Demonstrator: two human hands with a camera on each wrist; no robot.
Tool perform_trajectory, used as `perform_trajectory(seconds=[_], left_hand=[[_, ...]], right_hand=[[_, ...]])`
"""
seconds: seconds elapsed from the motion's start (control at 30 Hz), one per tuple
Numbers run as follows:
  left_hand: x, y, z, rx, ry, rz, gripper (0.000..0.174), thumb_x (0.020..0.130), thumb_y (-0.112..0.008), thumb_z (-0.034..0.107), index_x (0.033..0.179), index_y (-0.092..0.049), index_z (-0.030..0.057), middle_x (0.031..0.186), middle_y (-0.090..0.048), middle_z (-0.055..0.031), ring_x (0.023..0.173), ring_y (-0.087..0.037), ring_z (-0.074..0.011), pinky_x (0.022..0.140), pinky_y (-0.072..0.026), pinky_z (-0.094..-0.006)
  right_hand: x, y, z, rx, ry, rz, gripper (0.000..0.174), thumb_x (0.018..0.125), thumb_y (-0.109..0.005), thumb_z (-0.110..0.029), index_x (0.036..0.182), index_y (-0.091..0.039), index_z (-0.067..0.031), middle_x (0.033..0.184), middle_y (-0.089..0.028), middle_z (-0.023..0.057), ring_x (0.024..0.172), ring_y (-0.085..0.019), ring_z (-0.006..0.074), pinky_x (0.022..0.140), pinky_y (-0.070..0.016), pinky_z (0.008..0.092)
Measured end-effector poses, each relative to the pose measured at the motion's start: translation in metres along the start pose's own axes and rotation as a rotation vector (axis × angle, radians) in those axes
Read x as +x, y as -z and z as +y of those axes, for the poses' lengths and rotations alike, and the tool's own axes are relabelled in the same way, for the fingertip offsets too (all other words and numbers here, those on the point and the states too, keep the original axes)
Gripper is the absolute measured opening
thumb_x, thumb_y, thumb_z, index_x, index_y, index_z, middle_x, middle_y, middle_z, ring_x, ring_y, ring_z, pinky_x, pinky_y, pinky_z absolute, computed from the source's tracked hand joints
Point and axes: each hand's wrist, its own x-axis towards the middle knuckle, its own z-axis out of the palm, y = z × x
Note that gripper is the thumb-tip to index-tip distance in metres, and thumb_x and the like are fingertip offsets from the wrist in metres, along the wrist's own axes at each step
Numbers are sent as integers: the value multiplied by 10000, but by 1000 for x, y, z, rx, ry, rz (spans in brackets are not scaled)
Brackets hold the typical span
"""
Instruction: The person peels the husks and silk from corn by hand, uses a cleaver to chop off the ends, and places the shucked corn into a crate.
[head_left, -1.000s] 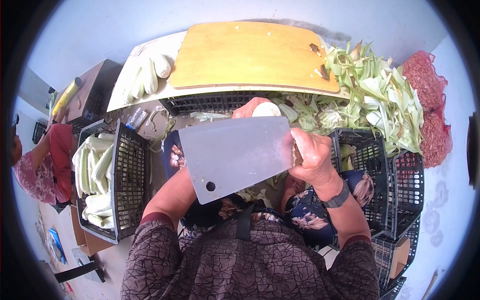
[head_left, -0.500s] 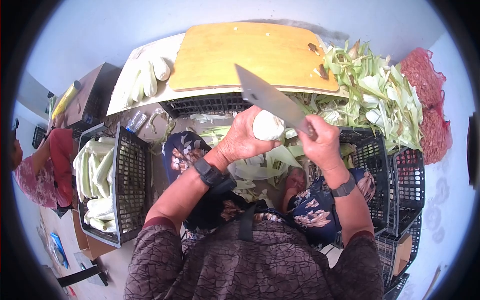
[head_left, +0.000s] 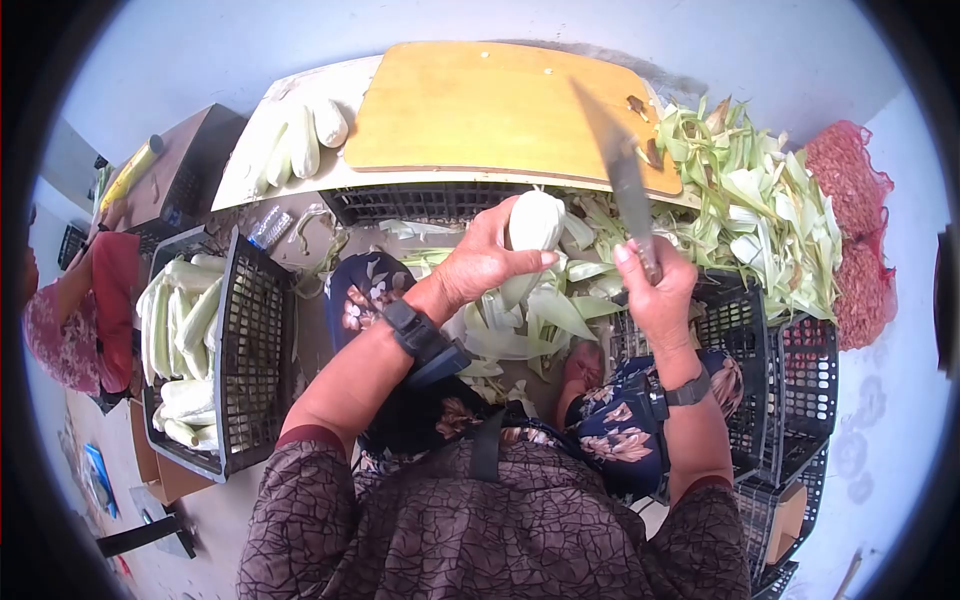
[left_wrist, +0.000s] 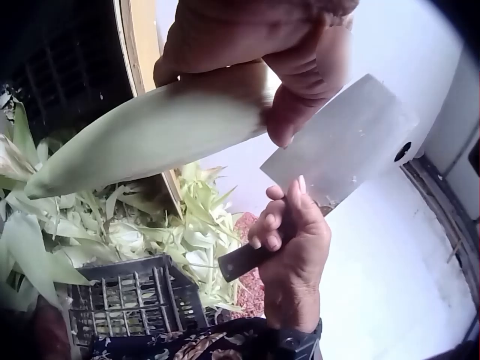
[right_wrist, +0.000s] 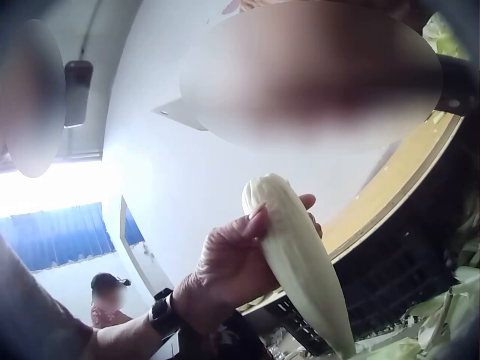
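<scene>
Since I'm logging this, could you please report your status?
Left hand gripping pale husked corn. Right hand holding cleaver, blade raised. Nothing between corn and cleaver.

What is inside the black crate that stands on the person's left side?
Pale corn ears lie heaped in the black crate. What is beneath the top ears is covered and cannot be seen.

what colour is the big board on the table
Orange-yellow; the board shows best in the head view.
</scene>
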Motion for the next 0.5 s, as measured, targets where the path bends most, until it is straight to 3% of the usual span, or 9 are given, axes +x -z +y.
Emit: perform_trajectory(seconds=[0.03, 0.07, 0.13, 0.17, 0.23, 0.3, 0.37, 0.43, 0.5], left_hand=[[0, 1, -1, 1, 1, 0, 516, 695, -693, 93, 1151, -475, -12, 1013, -555, -54, 936, -516, -139, 838, -421, -278], [1, 4, -3, 89, -1, -17, 535, 706, -702, 101, 1177, -469, 1, 1058, -552, -61, 960, -511, -146, 858, -417, -286], [-3, 5, 2, 166, -25, -73, 557, 735, -698, 137, 1224, -457, 28, 1099, -561, -78, 1003, -509, -163, 855, -433, -289], [-3, 14, -21, 151, -267, -120, 462, 766, -665, 162, 1177, -489, 46, 1056, -577, -74, 1005, -516, -156, 833, -451, -301], [-8, 8, -8, 363, -163, -38, 384, 757, -648, 182, 1094, -517, 53, 1017, -583, -83, 991, -532, -157, 811, -461, -318], [-9, 7, -7, 365, -159, -41, 385, 754, -649, 182, 1092, -517, 53, 1016, -583, -83, 990, -532, -157, 810, -461, -318], [-12, 1, -7, 369, -155, -37, 385, 750, -652, 181, 1088, -517, 53, 1014, -583, -83, 987, -534, -157, 808, -462, -317], [-25, 3, -7, 373, -154, -32, 386, 745, -655, 180, 1084, -517, 53, 1012, -583, -83, 985, -535, -156, 806, -462, -316], [-30, 0, -6, 378, -153, -28, 387, 741, -657, 178, 1079, -517, 53, 1010, -582, -83, 982, -536, -156, 803, -462, -315]], right_hand=[[-1, -2, -2, -106, 85, -9, 162, 750, -686, -109, 787, -580, 6, 602, -579, 72, 518, -543, 105, 498, -429, 228], [-1, -4, -5, -153, 247, -26, 168, 756, -670, -97, 847, -588, 18, 615, -563, 43, 534, -512, 82, 513, -413, 221], [-5, -4, -6, -195, 306, -123, 234, 688, -687, -58, 878, -570, 12, 626, -571, 77, 529, -544, 123, 505, -430, 245], [-7, -4, -7, -226, 373, -157, 280, 656, -695, -47, 894, -561, 12, 630, -573, 86, 522, -559, 151, 496, -435, 259], [-10, -5, -10, -239, 476, -174, 325, 624, -698, -42, 910, -553, 14, 640, -576, 95, 524, -572, 185, 492, -442, 273], [-12, -7, -13, -253, 580, -194, 372, 592, -701, -36, 925, -544, 15, 649, -580, 103, 526, -585, 220, 489, -448, 287], [-14, -10, -15, -262, 628, -170, 378, 472, -630, -1, 839, -540, -11, 598, -544, 90, 529, -572, 257, 481, -444, 330], [-14, -9, -16, -280, 638, -179, 382, 466, -638, -9, 836, -540, -5, 593, -540, 87, 533, -574, 255, 483, -447, 333], [-14, -7, -15, -329, 680, -201, 452, 520, -705, -38, 935, -538, 24, 637, -567, 108, 530, -580, 252, 483, -445, 307]])
